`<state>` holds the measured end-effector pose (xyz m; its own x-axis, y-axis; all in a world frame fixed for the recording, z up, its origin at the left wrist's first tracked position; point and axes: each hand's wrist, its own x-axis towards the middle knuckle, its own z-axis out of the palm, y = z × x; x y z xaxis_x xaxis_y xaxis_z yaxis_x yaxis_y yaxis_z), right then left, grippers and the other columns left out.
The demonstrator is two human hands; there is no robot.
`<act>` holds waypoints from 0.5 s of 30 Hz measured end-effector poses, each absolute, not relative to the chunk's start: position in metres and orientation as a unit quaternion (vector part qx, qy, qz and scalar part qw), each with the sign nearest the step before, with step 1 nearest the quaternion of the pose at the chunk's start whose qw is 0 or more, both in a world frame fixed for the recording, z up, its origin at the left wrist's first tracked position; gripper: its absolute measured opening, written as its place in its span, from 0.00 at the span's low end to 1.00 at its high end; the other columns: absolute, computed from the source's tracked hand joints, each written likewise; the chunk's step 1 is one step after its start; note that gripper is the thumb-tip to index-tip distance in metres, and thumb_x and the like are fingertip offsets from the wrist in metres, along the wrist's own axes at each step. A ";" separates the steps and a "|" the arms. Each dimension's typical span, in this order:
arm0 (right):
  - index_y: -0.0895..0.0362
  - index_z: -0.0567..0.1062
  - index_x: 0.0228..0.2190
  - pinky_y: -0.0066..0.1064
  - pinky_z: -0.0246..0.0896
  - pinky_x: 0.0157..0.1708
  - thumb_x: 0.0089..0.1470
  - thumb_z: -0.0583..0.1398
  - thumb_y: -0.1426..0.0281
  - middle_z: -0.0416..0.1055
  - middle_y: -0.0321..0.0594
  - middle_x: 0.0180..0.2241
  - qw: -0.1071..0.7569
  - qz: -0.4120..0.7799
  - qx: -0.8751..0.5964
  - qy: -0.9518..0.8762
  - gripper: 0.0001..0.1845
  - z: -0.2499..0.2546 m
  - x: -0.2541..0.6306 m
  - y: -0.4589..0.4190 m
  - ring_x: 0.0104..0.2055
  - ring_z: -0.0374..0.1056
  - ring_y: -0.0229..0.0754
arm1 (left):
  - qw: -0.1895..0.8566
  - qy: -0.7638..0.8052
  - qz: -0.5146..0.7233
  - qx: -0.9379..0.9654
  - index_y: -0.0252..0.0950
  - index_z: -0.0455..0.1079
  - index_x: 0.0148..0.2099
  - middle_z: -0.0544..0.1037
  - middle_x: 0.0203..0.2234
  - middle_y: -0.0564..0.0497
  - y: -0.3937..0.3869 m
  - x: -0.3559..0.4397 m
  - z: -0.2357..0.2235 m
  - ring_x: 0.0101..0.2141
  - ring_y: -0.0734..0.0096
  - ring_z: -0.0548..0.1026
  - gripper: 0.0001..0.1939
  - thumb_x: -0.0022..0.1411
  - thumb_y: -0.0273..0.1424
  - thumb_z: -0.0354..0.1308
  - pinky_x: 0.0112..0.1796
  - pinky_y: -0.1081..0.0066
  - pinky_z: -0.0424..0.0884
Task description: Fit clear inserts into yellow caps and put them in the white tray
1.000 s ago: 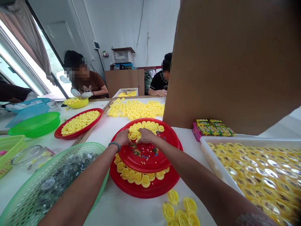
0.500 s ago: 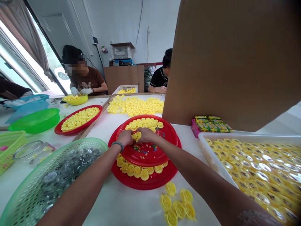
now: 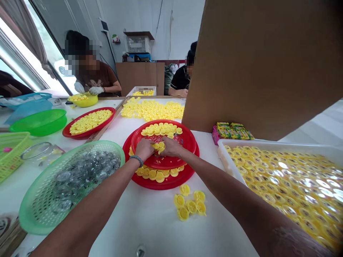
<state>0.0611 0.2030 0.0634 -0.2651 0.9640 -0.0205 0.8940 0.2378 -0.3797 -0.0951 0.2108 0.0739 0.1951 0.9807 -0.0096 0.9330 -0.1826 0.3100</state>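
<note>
My left hand [image 3: 145, 149], with a braided bracelet at the wrist, and my right hand [image 3: 172, 147] are over the upper red tray [image 3: 160, 163]. Both have their fingers closed around a few small yellow plastic cup-shaped pieces [image 3: 160, 146] between them. Behind my hands, more yellow pieces [image 3: 161, 129] lie along the tray's far side, and tiny pale bits are scattered on its floor. This tray rests over a lower red tray [image 3: 160, 184], where yellow pieces [image 3: 152, 174] show along the front. Several loose yellow pieces [image 3: 190, 206] lie on the white table nearer me.
At left, a green colander [image 3: 34, 200] holds clear plastic parts. A white bin [image 3: 223, 151] of lidded yellow pieces stands right, before a cardboard panel [image 3: 257, 67]. Small boxes [image 3: 234, 132] sit beside it. Across the table, a gloved person [image 3: 93, 78] works at a yellow bowl [image 3: 87, 101].
The view has tipped downward, so the table sits higher in the picture. My hands have drawn slightly apart, and the yellow pieces between them show more clearly.
</note>
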 end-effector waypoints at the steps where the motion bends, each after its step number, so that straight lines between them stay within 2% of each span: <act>1: 0.58 0.64 0.43 0.30 0.58 0.32 0.35 0.66 0.58 0.69 0.44 0.40 0.114 0.156 -0.596 -0.779 0.33 0.067 0.062 0.201 0.40 0.66 0.47 | 0.121 0.630 0.101 0.761 0.37 0.73 0.47 0.76 0.42 0.42 0.209 -0.095 0.077 0.45 0.51 0.71 0.21 0.49 0.35 0.61 0.43 0.62 0.67; 8: 0.57 0.63 0.45 0.30 0.57 0.28 0.36 0.66 0.59 0.69 0.43 0.38 0.147 0.131 -0.594 -0.780 0.35 0.114 0.065 0.176 0.38 0.66 0.46 | 0.044 0.623 0.155 0.765 0.36 0.75 0.46 0.76 0.39 0.41 0.181 -0.096 0.118 0.41 0.53 0.72 0.19 0.51 0.37 0.60 0.40 0.65 0.67; 15: 0.57 0.63 0.42 0.31 0.57 0.30 0.38 0.65 0.62 0.67 0.41 0.38 0.152 0.148 -0.564 -0.798 0.29 0.120 0.048 0.084 0.38 0.65 0.45 | 0.008 0.590 0.137 0.795 0.40 0.74 0.46 0.73 0.34 0.45 0.083 -0.120 0.124 0.38 0.57 0.71 0.16 0.54 0.36 0.57 0.36 0.66 0.67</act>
<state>0.0484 0.0839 0.1204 -0.3180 0.9451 0.0754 0.8554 0.3203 -0.4071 -0.1198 0.0830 0.1240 0.2651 0.9414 0.2085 0.9370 -0.3025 0.1748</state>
